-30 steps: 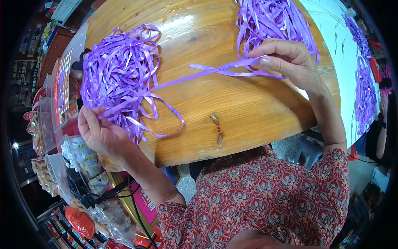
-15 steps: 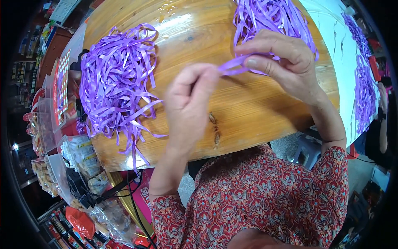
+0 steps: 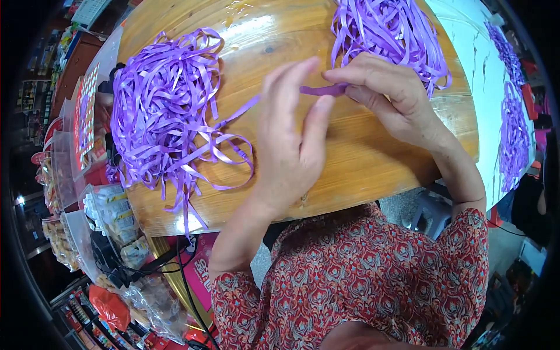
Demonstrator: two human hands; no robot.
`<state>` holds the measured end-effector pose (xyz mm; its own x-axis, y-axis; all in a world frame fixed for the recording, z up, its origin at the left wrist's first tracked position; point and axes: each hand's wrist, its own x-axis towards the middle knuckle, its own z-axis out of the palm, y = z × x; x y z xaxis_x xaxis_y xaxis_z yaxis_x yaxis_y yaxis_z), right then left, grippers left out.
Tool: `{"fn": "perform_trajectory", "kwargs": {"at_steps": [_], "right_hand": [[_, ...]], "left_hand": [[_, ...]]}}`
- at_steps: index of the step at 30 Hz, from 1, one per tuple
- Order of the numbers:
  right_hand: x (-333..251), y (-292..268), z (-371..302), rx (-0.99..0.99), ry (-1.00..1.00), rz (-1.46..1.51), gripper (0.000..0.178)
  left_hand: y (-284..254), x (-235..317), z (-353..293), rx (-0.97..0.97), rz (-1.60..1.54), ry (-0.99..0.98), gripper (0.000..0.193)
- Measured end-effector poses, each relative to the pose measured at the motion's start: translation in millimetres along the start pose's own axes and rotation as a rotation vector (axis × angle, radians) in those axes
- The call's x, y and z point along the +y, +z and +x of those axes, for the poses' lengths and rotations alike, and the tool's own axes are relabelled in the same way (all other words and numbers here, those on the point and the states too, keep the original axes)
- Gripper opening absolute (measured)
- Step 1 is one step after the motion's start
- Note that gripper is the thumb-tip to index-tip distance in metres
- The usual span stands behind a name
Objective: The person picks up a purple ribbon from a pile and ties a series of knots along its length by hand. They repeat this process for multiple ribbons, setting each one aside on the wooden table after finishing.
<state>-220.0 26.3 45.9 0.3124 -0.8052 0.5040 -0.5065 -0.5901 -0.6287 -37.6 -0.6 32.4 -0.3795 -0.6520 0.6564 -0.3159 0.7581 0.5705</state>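
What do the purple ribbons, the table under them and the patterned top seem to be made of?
Purple ribbons: probably synthetic satin, glossy; thin flat strips curl into loops and catch bright highlights.
Table: apparently wood, seemingly varnished; grain lines show, and its surface reflects light.
Patterned top: woven or knit fabric, matte; it drapes softly, but the fibre cannot be told.

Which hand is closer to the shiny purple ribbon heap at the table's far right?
Right. The right hand is just in front of the shiny purple ribbon heap; the left hand is farther off, toward the left.
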Motion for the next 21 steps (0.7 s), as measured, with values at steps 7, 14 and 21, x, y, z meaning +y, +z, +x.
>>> {"fn": "perform_trajectory", "kwargs": {"at_steps": [7, 14, 21], "right_hand": [[2, 0, -6, 0.136, 0.024, -0.131, 0.024], [12, -3, -6, 0.118, -0.020, -0.128, 0.018], [7, 1, -4, 0.111, -0.127, -0.275, 0.022]], "left_hand": [[15, -8, 1, -0.180, -0.768, -0.619, 0.016], [-2, -30, -1, -0.120, -0.166, -0.308, 0.011], [2, -18, 1, -0.265, -0.977, -0.847, 0.022]]}}
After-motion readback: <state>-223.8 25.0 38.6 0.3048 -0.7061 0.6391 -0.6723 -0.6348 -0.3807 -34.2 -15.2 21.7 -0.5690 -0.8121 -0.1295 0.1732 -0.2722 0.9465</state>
